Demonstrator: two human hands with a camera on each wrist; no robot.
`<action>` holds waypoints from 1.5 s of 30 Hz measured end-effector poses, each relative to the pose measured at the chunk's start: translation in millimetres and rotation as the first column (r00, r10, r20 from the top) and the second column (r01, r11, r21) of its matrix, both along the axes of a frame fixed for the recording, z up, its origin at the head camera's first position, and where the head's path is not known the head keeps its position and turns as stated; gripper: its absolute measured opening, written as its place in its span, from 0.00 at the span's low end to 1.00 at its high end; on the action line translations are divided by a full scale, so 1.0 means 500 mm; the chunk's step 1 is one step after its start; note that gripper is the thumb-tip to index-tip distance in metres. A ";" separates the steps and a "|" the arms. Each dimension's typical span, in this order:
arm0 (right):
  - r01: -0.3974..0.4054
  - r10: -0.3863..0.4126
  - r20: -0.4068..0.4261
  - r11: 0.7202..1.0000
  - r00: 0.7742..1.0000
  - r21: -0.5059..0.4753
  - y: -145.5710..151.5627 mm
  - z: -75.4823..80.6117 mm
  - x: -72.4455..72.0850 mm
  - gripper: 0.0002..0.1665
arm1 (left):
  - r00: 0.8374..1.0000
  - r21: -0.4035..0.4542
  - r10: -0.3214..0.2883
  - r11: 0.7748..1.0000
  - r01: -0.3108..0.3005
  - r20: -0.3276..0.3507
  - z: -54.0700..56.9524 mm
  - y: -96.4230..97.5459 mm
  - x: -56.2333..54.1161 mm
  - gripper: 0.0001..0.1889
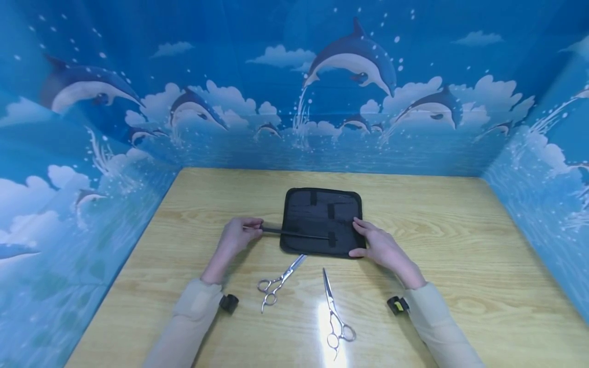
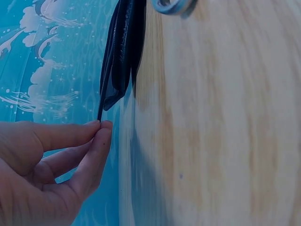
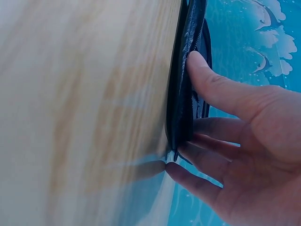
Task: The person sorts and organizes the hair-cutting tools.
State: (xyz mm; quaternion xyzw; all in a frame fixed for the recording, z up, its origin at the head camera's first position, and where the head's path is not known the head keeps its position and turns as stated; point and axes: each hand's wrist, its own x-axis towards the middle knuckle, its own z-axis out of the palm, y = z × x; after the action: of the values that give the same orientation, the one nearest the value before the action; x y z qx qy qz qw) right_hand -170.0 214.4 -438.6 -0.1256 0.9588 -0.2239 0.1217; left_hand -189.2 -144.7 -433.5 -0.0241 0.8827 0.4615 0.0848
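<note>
Your L hand (image 1: 236, 235) pinches the thick end of a thin black tool (image 1: 299, 234) btwn thumb & fingertips; in the L wrist view they're together on it, w/ a bit of dark edge showing past them. The tool's long axis runs L to R, nearly parallel to the near edge of the black case (image 1: 299, 212), dipping slightly toward you at the R end. So from your L hand it lies to the R: out over the case's L rim, then across the near half of its inside. Its slim tip is at the lower-R elastic band (image 1: 332, 243); can't tell if it's under the band or on top. L hand has the thick end; R hand is nearer the tip.

Your R hand (image 1: 379, 245) grips the case's near-R corner: thumb at the near edge, fingers spread round the R edge.

Case lies flat on the wood-grain table (image 1: 460, 255). Nearer you, approx. btwn your forearms: toothed scissors (image 1: 282, 278) just off the case's near edge, & plain scissors (image 1: 328, 294) further R, blades pointing away from you.
</note>
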 end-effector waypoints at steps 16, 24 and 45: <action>-0.008 0.008 -0.009 1.000 1.000 0.007 -0.003 0.000 0.003 0.49 | 1.000 -0.019 0.017 1.000 -0.017 -0.009 -0.005 0.002 -0.003 0.14; -0.002 0.002 -0.006 1.000 1.000 0.005 -0.003 0.002 0.004 0.49 | 1.000 -0.023 0.001 1.000 -0.002 -0.021 -0.002 0.009 -0.003 0.13; 0.001 -0.001 -0.017 1.000 1.000 -0.002 -0.004 -0.001 0.004 0.49 | 0.999 -0.089 -0.032 0.996 0.029 -0.034 -0.001 0.028 -0.003 0.11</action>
State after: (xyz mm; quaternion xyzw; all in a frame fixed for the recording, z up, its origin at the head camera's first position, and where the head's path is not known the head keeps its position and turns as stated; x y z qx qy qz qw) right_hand -167.9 212.4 -439.1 -0.1269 0.9597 -0.2236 0.1131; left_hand -190.8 -130.9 -434.1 -0.0062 0.9039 0.4210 0.0753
